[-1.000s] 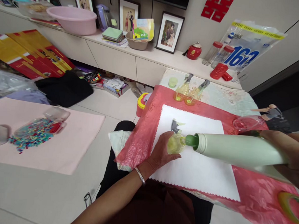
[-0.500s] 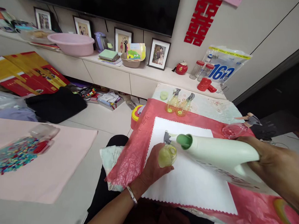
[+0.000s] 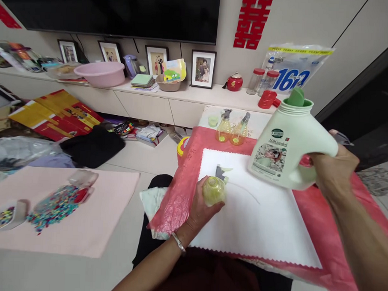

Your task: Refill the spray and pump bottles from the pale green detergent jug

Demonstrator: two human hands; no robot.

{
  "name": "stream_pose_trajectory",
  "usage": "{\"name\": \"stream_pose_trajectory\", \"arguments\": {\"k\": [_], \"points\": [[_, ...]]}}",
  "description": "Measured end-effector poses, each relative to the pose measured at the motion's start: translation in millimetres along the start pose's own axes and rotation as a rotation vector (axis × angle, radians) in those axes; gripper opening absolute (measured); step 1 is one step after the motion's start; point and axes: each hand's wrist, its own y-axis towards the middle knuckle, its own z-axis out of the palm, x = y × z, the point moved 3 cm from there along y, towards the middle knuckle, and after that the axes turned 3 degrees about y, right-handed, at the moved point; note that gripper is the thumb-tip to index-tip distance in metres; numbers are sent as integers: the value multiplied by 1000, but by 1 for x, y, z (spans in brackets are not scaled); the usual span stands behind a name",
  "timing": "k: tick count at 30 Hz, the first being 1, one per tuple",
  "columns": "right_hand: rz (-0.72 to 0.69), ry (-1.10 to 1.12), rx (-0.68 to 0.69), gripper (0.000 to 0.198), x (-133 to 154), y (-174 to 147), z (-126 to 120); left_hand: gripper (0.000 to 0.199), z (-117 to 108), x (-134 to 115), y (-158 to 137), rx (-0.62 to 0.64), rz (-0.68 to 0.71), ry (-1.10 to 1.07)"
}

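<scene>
My left hand (image 3: 199, 208) is wrapped round a yellow-tinted spray bottle (image 3: 215, 192) whose neck has no spray head on it. Just beyond it a grey and pale-green spray head (image 3: 220, 172) lies on the white scalloped mat (image 3: 257, 234), its thin tube stretching right. My right hand (image 3: 336, 166) grips the handle of a pale-green detergent jug (image 3: 292, 139). The jug is nearly upright above the mat's right side, its green spout uncapped and pointing up. Whether the small bottle has liquid in it, I cannot tell.
Two yellow spray bottles (image 3: 231, 132) and a small green cap (image 3: 213, 120) stand at the table's far end on red plastic (image 3: 186, 179). Another spray bottle is mostly behind the jug. To the left, a pink mat (image 3: 107, 210) carries spilled colourful bits (image 3: 54, 208).
The jug has gone from tilted toward the small bottle to nearly upright, and sits farther from it. My left hand still holds the spray bottle. The view has shifted left.
</scene>
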Motion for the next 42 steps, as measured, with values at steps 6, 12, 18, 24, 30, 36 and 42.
{"name": "stream_pose_trajectory", "arguments": {"k": [6, 12, 18, 24, 30, 36, 42], "points": [[86, 179, -24, 29, -36, -9, 51, 100, 2, 5, 1, -20, 43, 75], [141, 138, 50, 27, -52, -16, 61, 115, 9, 19, 2, 17, 25, 101], [53, -37, 135, 41, -45, -22, 36, 118, 8, 20, 0, 40, 33, 99], [-32, -162, 55, 88, -38, -72, 5, 112, 10, 13, -1, 50, 35, 92], [-199, -110, 518, 47, -30, -149, 54, 115, 5, -3, 5, -23, -53, -69], [-326, -231, 810, 36, -2, -176, 115, 122, -15, -45, 19, -56, 140, -39], [-248, -251, 843, 5, 15, -185, 141, 127, -30, -72, 31, -105, 260, 56]]}}
